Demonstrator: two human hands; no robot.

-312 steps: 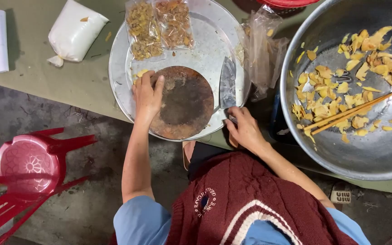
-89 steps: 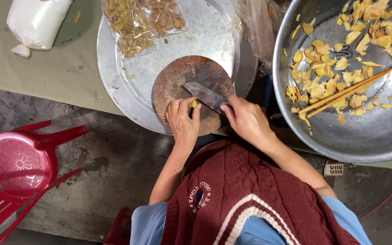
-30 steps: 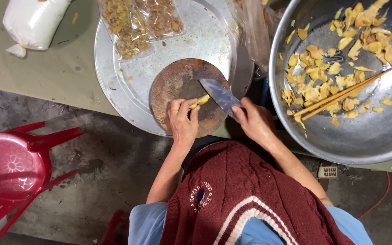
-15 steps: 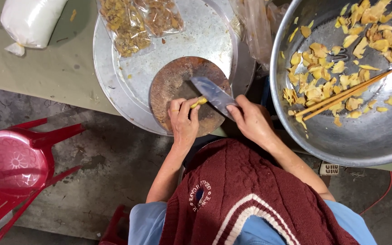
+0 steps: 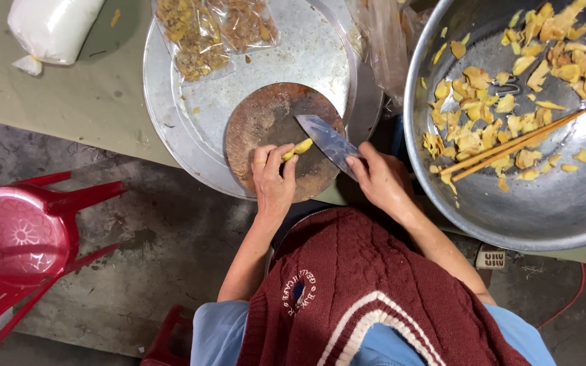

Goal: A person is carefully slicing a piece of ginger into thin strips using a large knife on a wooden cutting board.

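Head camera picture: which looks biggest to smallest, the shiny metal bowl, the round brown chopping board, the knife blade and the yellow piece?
1. Big shiny metal bowl
2. Round brown wooden chopping board
3. Grey knife blade
4. Small yellow piece, held by the left hand

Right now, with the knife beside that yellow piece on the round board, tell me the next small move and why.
Probably press the knife down through the yellow piece: the left hand pins it on the round board, the right hand holds the blade beside it, and fingers sit close, so cut carefully.
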